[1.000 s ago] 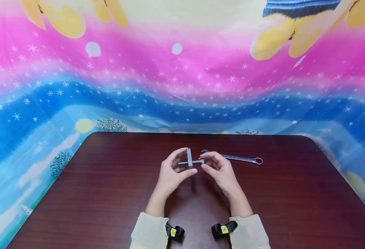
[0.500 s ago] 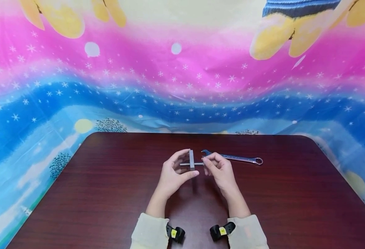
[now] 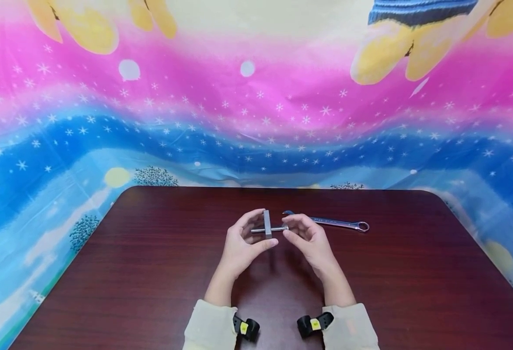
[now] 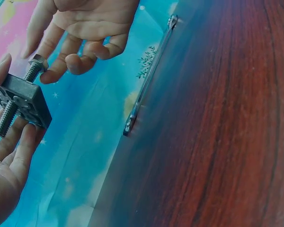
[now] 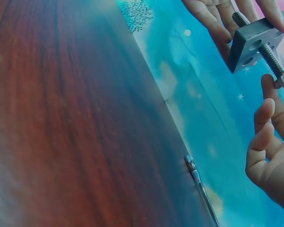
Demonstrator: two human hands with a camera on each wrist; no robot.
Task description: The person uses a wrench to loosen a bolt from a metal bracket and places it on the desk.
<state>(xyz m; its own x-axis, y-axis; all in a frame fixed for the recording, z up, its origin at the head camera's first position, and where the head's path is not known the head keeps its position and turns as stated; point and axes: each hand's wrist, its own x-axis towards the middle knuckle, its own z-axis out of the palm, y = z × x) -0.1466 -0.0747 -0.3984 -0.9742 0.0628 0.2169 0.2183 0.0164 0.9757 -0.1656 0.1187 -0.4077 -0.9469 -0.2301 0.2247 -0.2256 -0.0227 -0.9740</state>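
Observation:
My left hand (image 3: 240, 244) holds a small grey metal block (image 3: 267, 224) by its edges, thumb below and fingers at the far side. Several holes show in the block's face in the right wrist view. A long threaded hex bolt (image 5: 273, 60) passes through one hole and sticks out on both sides. Its head (image 4: 38, 62) points toward my right hand (image 3: 312, 243), whose thumb and forefinger are at the head in a pinch; the other fingers are loosely bent. Block and bolt are held above the table.
A combination wrench (image 3: 340, 223) lies on the dark red-brown wooden table (image 3: 173, 272), just beyond the right hand. Behind the table's far edge hangs a colourful patterned cloth (image 3: 256, 131). Each sleeve cuff carries a small black camera.
Half a second ago my right fingers covered the bolt head; now they are spread more and the head shows between them. The block has shifted slightly left since then.

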